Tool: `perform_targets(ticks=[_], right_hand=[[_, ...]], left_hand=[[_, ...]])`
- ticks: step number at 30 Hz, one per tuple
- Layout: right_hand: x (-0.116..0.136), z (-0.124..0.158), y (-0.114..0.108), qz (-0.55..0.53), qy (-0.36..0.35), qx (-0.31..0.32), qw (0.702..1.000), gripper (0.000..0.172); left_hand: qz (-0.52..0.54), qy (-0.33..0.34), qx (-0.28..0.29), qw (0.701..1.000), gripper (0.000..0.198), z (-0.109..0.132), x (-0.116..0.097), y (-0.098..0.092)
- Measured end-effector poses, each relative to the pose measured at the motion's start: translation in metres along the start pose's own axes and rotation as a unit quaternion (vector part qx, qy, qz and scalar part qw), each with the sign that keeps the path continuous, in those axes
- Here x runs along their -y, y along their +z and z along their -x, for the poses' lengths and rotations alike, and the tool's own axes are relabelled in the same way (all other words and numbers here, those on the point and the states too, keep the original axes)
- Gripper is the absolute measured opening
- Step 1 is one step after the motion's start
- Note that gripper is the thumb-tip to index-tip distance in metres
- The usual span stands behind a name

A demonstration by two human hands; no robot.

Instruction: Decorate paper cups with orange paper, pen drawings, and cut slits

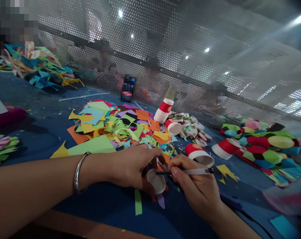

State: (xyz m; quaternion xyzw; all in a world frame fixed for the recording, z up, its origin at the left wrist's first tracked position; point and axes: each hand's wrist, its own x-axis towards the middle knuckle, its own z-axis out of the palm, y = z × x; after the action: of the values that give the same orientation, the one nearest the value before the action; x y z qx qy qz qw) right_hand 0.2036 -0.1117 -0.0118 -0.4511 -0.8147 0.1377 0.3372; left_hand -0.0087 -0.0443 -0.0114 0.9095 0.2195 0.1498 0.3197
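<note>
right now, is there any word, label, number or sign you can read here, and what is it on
None can be read.
Red paper cups: orange marks, too blurred to read.
Dark object by the mesh: blurred out.
White disc in the left hand and slim tool in the right hand: no writing visible.

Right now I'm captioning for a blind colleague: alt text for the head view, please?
A person's left hand holds a small white paper disc on a blue table while the right hand holds a slim tool over it, near coloured paper scraps and red paper cups.
</note>
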Motion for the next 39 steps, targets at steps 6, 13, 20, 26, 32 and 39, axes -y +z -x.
perform_targets(ticks=[6, 13, 20, 26, 32, 39], right_hand=[[0.0022, -0.0020, -0.0005, 0.006, -0.009, -0.001, 1.000, 0.019], [0.0006, -0.0020, 0.0008, -0.001, -0.002, -0.006, 1.000, 0.019], [0.0006, -0.0008, 0.0002, 0.003, -0.004, -0.008, 1.000, 0.019], [0.0011, -0.0026, 0.0011, 0.011, -0.008, -0.012, 1.000, 0.019], [0.0028, -0.0020, -0.0004, 0.031, -0.014, -0.016, 0.999, 0.018], [0.0028, -0.0031, 0.0006, 0.025, -0.015, -0.013, 0.999, 0.018]], left_hand=[[-0.006, -0.005, -0.002, 1.000, 0.061, -0.0005, 0.0013, 0.0014], [-0.011, -0.005, -0.009, 1.000, 0.059, -0.0003, 0.0005, 0.0015], [-0.017, -0.015, -0.002, 1.000, 0.059, 0.0001, -0.0019, -0.0004], [-0.004, -0.014, 0.008, 1.000, 0.062, -0.0005, -0.0002, 0.0002], [-0.008, -0.008, -0.005, 1.000, 0.064, -0.0016, 0.0018, 0.0017], [-0.003, -0.008, 0.004, 1.000, 0.063, -0.0013, -0.0004, 0.0006]])
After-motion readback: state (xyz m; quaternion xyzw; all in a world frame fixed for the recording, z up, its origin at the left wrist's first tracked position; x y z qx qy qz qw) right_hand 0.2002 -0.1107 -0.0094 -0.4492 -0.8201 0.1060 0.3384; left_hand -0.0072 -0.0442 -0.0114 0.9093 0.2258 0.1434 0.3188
